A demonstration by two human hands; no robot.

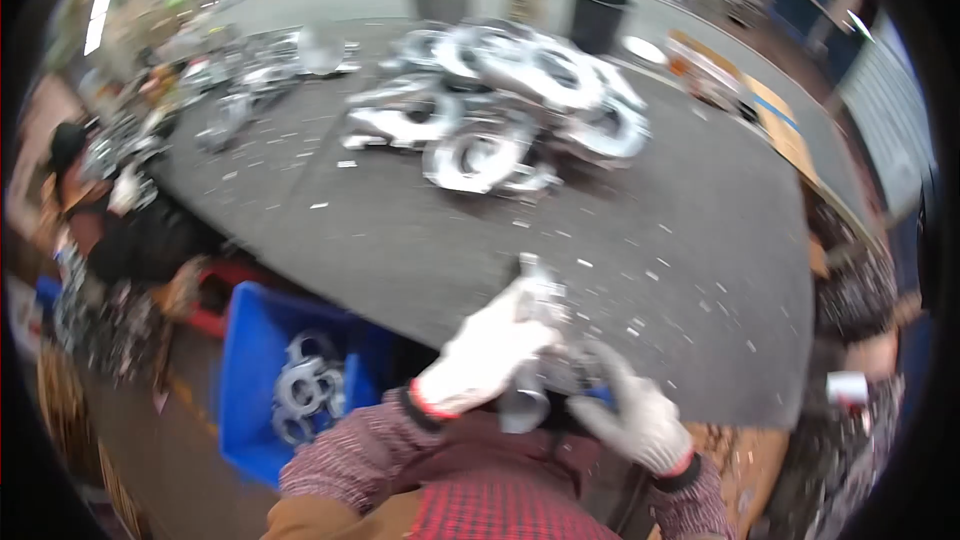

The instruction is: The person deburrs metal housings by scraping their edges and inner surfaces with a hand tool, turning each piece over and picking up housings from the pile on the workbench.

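Note:
Both of my hands wear pale work gloves with red and black cuffs and meet at the table's near edge, close to my body. My left hand [490, 348] is closed around a shiny grey metal part [527, 402], which stands up past the fingers and hangs below them. At the other side of the part, my right hand [640, 420] has its fingers curled, with a small blue thing [598, 395] showing between them. Motion blur hides what this blue thing is. A heap of ring-shaped metal parts [475, 155] lies on the dark table [400, 230] ahead.
A blue bin [245, 390] holding several ring parts stands at lower left. Toward the back are a grey bucket [440, 0], a black bucket [597, 18] and a cardboard box [705, 70]. Small metal chips litter the tabletop. Another person [140, 230] is at the left edge.

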